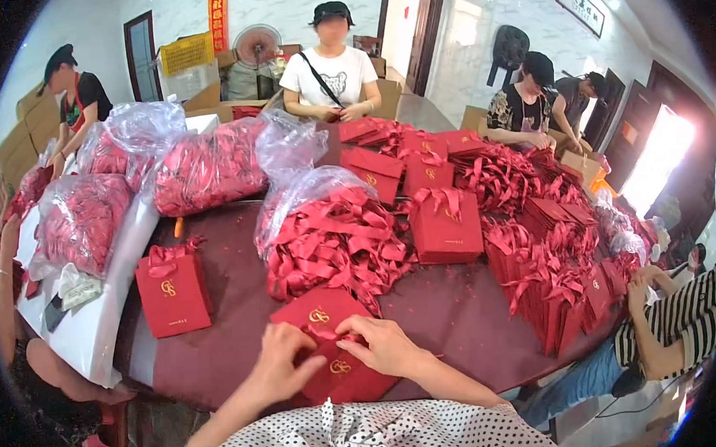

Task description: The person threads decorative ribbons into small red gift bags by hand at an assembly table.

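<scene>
At the near edge of the table, a dark red paper gift bag (322, 305) with gold lettering lies in front of me, and another bag (362, 385) of the same kind is partly under my wrists. My left hand (288, 357) bends over the bag, its fingertips closed at a short red ribbon (323, 334). From the other side my right hand (381, 348) pinches the ribbon between thumb and fingers. The fingertips partly hide the ribbon. Just beyond, a heap of loose red ribbons (327, 249) spills from a clear plastic bag (316, 192).
A finished-looking red bag (173, 298) stands at left. Stacked bags (447, 231) and a large pile of ribboned bags (547, 270) fill the right. Plastic sacks of ribbons (209, 168) lie at far left, near a white board (88, 335). Several people (334, 79) are around the table.
</scene>
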`<state>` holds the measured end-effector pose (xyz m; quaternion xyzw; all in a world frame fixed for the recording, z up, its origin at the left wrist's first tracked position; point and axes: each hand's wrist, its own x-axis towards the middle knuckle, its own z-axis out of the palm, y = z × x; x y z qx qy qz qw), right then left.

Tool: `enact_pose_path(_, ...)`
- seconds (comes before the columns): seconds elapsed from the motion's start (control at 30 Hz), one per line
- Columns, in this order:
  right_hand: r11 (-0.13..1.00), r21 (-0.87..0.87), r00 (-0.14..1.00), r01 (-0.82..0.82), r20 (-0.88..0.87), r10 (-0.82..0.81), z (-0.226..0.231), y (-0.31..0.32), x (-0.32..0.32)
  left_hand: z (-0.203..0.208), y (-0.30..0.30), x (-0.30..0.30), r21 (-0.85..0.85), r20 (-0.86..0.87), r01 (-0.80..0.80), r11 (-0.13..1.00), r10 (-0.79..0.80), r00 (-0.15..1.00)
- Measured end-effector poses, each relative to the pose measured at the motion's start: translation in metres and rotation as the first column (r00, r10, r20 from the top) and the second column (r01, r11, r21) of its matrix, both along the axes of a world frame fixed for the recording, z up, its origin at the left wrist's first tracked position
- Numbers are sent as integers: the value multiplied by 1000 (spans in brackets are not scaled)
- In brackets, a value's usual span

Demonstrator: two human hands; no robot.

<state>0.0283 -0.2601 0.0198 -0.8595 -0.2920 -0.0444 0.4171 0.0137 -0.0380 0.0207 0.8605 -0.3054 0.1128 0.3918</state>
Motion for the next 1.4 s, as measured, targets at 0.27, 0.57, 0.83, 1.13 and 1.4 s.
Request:
enact_pose_path(0.27, 935, -336, 987, 114, 146, -68, 50, -42, -11, -11, 12, 8, -55, -115, -50, 997, 43, 992)
enact_pose_path(0.57, 851, 517, 941, -97, -230, 247, 59, -141, -61, -17, 22, 7, -58, -105, -49, 997, 42, 994)
enact_pose_path(0.83, 977, 209, 961, 42, 257, -96, 74, -76, -52, -13, -4, 3, -126, -80, 71, 990, -81, 993)
enact_pose_path(1.13, 842, 499, 870, 206, -487, 76, 12, 18, -21, -13, -7, 12, -479, -618, -41, 877, -304, 725)
enact_pose_path(1.4, 658, 698, 833, 282, -519, 194, -13, 14, -8, -14, 4, 6, -299, -464, 359, 884, -463, 755)
